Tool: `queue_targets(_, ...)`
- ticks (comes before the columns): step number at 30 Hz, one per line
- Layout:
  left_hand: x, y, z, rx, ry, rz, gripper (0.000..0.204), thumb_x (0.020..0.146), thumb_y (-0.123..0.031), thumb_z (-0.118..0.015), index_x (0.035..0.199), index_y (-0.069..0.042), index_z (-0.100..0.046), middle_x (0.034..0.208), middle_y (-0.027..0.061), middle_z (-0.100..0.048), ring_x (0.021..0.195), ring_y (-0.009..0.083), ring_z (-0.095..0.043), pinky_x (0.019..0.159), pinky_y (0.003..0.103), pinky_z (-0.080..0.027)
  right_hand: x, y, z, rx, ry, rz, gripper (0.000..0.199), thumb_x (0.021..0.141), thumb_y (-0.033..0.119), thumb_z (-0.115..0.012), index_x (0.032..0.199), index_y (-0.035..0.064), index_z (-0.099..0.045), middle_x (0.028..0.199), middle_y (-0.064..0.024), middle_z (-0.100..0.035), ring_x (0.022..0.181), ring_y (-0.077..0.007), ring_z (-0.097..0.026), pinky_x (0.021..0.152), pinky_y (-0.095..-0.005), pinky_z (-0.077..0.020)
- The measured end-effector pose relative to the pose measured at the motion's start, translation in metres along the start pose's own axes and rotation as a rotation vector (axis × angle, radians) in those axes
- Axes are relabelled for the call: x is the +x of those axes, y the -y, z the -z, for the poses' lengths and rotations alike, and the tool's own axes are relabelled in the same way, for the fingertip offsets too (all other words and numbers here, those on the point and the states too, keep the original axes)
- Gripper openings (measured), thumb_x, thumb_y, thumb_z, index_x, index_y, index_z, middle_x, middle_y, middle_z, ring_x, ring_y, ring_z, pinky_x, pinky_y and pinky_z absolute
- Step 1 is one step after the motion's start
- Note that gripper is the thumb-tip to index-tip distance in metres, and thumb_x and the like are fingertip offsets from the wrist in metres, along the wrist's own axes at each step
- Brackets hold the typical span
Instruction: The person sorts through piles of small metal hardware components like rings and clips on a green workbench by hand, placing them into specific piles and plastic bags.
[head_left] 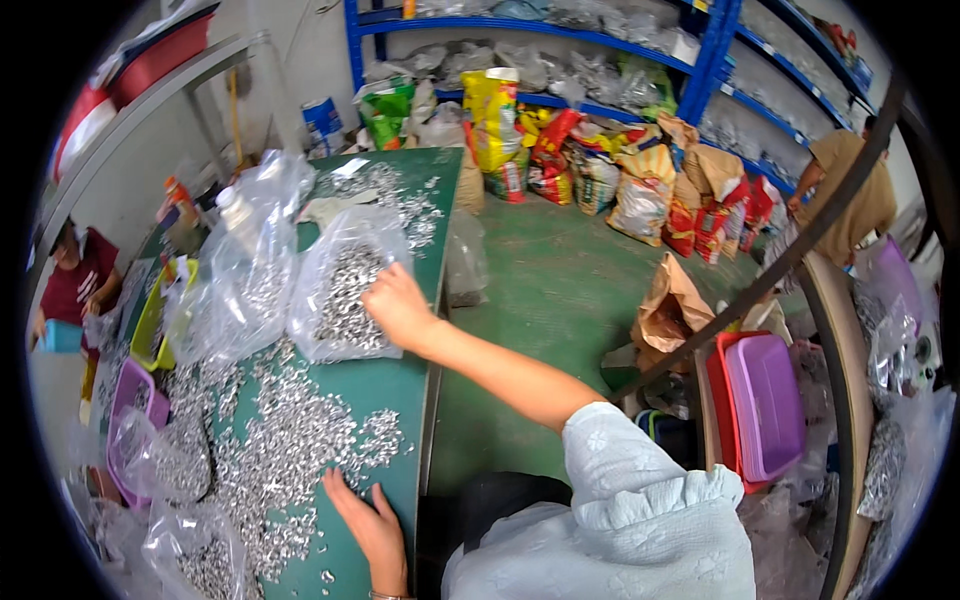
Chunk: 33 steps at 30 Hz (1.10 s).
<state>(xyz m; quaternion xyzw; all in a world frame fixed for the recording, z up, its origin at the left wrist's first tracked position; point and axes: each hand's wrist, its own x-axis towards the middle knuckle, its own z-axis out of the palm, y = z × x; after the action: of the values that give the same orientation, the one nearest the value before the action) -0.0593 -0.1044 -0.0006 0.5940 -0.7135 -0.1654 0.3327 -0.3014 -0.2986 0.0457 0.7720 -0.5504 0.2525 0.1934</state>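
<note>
Many small shiny metal pieces (290, 430) lie spread in a loose pile over the green tabletop (395, 490). My left hand (370, 520) rests at the near right edge of this pile, its fingers stretched out and the thumb apart. An open clear plastic bag (385, 228) stands farther up the table, partly filled with similar metal pieces (350, 285). My right hand (398, 305) is over the right side of this bag with curled fingers; whatever they hold is hidden. Left of it sits another clear bag (225, 315) of pieces.
A yellow-green basket (165, 330) and a purple basket (125, 425) line the table's left side. Filled sacks (640, 195) stand before blue shelves (560, 35). Purple tubs (765, 405) are at my right. One person (85, 270) is at the far left, another (845, 190) at the right.
</note>
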Motion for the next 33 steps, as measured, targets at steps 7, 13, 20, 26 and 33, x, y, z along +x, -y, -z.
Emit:
queue_targets(7, 0.0, 0.012, 0.003, 0.031, -0.061, -0.037, 0.056, 0.083, -0.001, -0.063, 0.132, 0.009, -0.037, 0.137, 0.0315, -0.038, 0.13, 0.0458, -0.036, 0.11, 0.046, -0.028, -0.017, 0.012, 0.031, 0.308, -0.242, -0.028, 0.013, 0.077, 0.005, -0.055, 0.088, 0.0047, -0.062, 0.081, -0.0148, -0.06, 0.081, -0.0334, -0.057, 0.074, -0.0442, -0.0452)
queue_targets(13, 0.002, 0.013, -0.001, -0.015, -0.039, 0.0, 0.053, 0.084, 0.0, -0.06, 0.131, 0.01, -0.037, 0.136, 0.0306, -0.038, 0.132, 0.0465, -0.033, 0.111, 0.049, -0.028, -0.098, 0.058, 0.048, 0.865, -0.06, -0.196, 0.02, 0.083, 0.0, -0.063, 0.103, -0.0026, -0.062, 0.1, -0.0171, -0.063, 0.094, -0.033, -0.061, 0.085, -0.0373, -0.0477)
queue_targets(20, -0.003, -0.001, 0.0, -0.081, 0.004, 0.021, 0.051, 0.087, 0.001, -0.056, 0.132, 0.01, -0.036, 0.138, 0.0305, -0.035, 0.132, 0.0461, -0.032, 0.111, 0.049, -0.028, -0.112, 0.098, 0.032, 0.668, 0.243, -0.029, 0.053, 0.089, 0.019, -0.058, 0.133, -0.0054, -0.042, 0.135, -0.022, -0.047, 0.129, -0.0395, -0.041, 0.11, -0.0472, -0.029)
queue_targets(26, 0.001, -0.01, -0.015, -0.071, 0.008, 0.008, 0.055, 0.085, 0.005, -0.052, 0.135, 0.01, -0.031, 0.141, 0.0299, -0.03, 0.135, 0.0455, -0.028, 0.113, 0.051, -0.024, -0.123, 0.125, 0.025, 0.639, 0.195, -0.02, 0.054, 0.088, 0.026, -0.06, 0.13, -0.0047, -0.046, 0.132, -0.0212, -0.049, 0.127, -0.0397, -0.043, 0.107, -0.049, -0.0327)
queue_targets(33, -0.013, -0.017, -0.008, -0.261, 0.011, 0.085, 0.056, 0.084, 0.012, -0.046, 0.137, 0.009, -0.028, 0.139, 0.0289, -0.034, 0.134, 0.0425, -0.032, 0.112, 0.046, -0.027, -0.119, 0.144, 0.031, 0.641, 0.246, 0.053, 0.055, 0.084, 0.024, -0.066, 0.128, -0.0039, -0.048, 0.125, -0.0213, -0.05, 0.124, -0.0399, -0.045, 0.104, -0.0484, -0.0369)
